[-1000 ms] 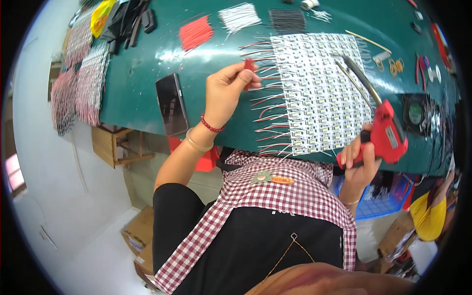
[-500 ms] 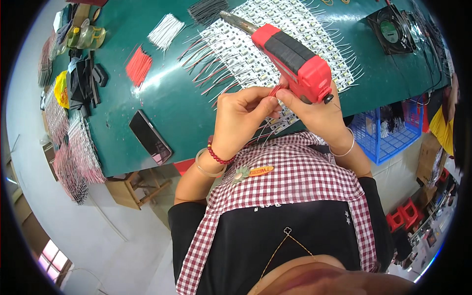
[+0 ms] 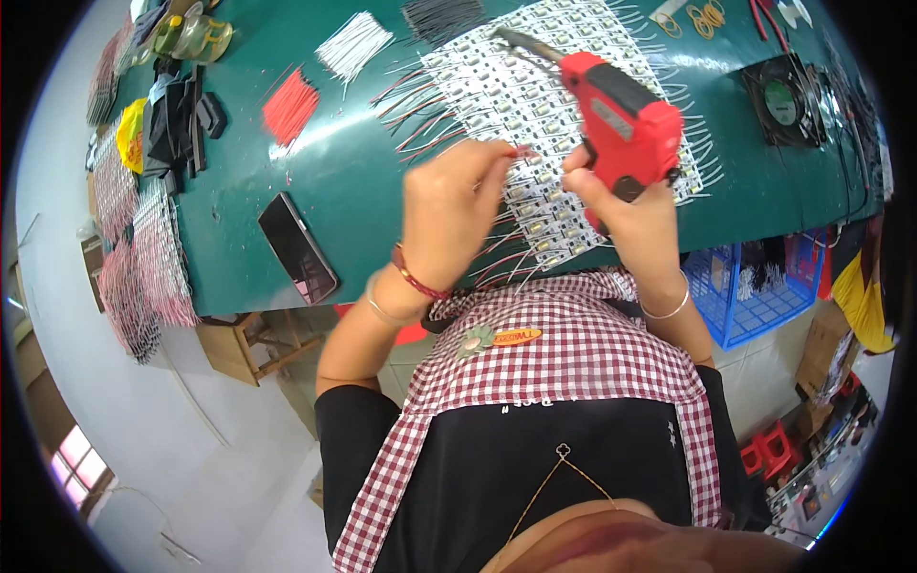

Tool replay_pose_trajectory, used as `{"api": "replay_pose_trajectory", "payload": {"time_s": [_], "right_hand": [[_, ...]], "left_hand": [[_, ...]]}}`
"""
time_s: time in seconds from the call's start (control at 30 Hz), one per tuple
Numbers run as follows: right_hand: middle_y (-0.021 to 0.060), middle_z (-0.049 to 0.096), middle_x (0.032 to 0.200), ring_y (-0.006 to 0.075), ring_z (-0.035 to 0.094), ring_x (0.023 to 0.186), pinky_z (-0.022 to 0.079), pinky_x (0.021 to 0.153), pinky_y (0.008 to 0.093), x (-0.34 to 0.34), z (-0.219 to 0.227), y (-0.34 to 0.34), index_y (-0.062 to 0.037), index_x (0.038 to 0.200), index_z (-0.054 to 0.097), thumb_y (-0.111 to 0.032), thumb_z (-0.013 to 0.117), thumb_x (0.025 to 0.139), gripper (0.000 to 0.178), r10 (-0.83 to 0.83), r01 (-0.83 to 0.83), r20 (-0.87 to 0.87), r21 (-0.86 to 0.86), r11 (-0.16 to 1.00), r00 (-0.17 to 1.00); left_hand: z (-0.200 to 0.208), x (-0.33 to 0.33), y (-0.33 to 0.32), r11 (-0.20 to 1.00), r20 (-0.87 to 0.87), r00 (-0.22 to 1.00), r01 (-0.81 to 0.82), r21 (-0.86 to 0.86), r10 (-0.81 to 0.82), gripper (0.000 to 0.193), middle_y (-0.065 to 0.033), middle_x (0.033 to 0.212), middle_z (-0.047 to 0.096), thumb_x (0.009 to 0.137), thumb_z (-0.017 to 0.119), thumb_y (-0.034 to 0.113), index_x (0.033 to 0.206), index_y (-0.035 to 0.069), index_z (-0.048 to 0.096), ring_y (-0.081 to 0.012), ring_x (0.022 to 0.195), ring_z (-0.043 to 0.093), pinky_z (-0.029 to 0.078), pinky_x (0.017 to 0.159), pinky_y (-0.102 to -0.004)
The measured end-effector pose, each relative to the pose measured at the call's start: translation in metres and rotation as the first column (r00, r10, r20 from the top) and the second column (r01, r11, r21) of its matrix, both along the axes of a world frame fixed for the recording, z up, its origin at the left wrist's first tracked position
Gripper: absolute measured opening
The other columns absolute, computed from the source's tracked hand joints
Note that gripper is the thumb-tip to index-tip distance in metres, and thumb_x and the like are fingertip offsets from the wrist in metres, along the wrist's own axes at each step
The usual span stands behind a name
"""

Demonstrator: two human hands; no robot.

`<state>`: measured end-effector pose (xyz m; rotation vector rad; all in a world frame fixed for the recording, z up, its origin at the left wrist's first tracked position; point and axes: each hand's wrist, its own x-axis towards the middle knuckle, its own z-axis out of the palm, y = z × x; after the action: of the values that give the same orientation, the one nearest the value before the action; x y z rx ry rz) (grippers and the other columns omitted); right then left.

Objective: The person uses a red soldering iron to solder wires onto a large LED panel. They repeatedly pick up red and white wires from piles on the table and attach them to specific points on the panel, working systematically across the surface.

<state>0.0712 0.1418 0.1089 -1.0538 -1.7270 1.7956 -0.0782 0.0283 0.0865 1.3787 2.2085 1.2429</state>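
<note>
My right hand is wrapped round the handle of a red and black soldering gun, its metal tip pointing away to the upper left. The gun hangs over a panel of white circuit boards with thin wires sticking out along both sides. My left hand, somewhat blurred, pinches a few short red wires between thumb and fingers. Those wires are over the left part of the panel, apart from the gun.
On the green table lie bundles of red wires, white wires and black wires. A phone is at the left, a black fan at the right. A blue crate stands below the right edge.
My hands have moved apart: the left away from the gun with the red wires, the right slightly to the right with the soldering gun. The whole view has shifted slightly.
</note>
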Motion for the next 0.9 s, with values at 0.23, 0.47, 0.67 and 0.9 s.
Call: {"api": "replay_pose_trajectory", "payload": {"time_s": [0.23, 0.47, 0.67, 0.9], "right_hand": [[0.0038, 0.062, 0.071, 0.0107, 0.060, 0.059, 0.048, 0.057, 0.0237, 0.009, 0.002, 0.030, 0.0021, 0.102, 0.059, -0.014, 0.067, 0.089, 0.023, 0.009, -0.016, -0.065, -0.097, 0.995, 0.998], [-0.0010, 0.054, 0.057, 0.0052, 0.050, 0.044, 0.039, 0.041, 0.0205, -0.011, -0.007, 0.039, -0.0017, 0.091, 0.060, -0.018, 0.070, 0.088, 0.019, 0.024, -0.028, -0.026, -0.163, 0.986, 0.999], [-0.0017, 0.053, 0.055, 0.0047, 0.047, 0.041, 0.036, 0.038, 0.0210, -0.011, -0.005, 0.036, -0.0030, 0.088, 0.062, -0.022, 0.071, 0.087, 0.021, 0.057, -0.049, 0.068, -0.103, 0.993, 0.996], [-0.0030, 0.052, 0.053, 0.0042, 0.046, 0.040, 0.035, 0.039, 0.0207, -0.012, -0.005, 0.034, -0.0030, 0.087, 0.063, -0.023, 0.071, 0.086, 0.021, 0.061, -0.052, 0.129, -0.069, 0.996, 0.990]], "left_hand": [[-0.036, -0.104, 0.015, 0.992, -0.577, 0.815, 0.110, 0.056, -0.058, 0.013, -0.0084, 0.077, 0.057, 0.078, 0.067, 0.001, 0.091, 0.004, 0.069, -0.0249, 0.070, 0.057, 0.048, 0.061, -0.0346], [-0.055, -0.125, 0.044, 0.948, -0.725, 0.639, 0.311, -0.064, -0.258, 0.027, -0.0046, 0.082, 0.053, 0.075, 0.062, 0.000, 0.100, 0.006, 0.068, -0.0201, 0.076, 0.055, 0.049, 0.063, -0.0300], [-0.048, -0.115, 0.042, 0.945, -0.727, 0.630, 0.316, -0.082, -0.273, 0.012, -0.0054, 0.082, 0.050, 0.078, 0.063, 0.008, 0.090, 0.005, 0.064, -0.0200, 0.079, 0.053, 0.051, 0.065, -0.0311], [-0.046, -0.111, 0.045, 0.945, -0.710, 0.656, 0.324, -0.042, -0.256, 0.018, -0.0062, 0.082, 0.050, 0.075, 0.064, 0.004, 0.093, 0.003, 0.065, -0.0210, 0.077, 0.052, 0.049, 0.065, -0.0316]]}}
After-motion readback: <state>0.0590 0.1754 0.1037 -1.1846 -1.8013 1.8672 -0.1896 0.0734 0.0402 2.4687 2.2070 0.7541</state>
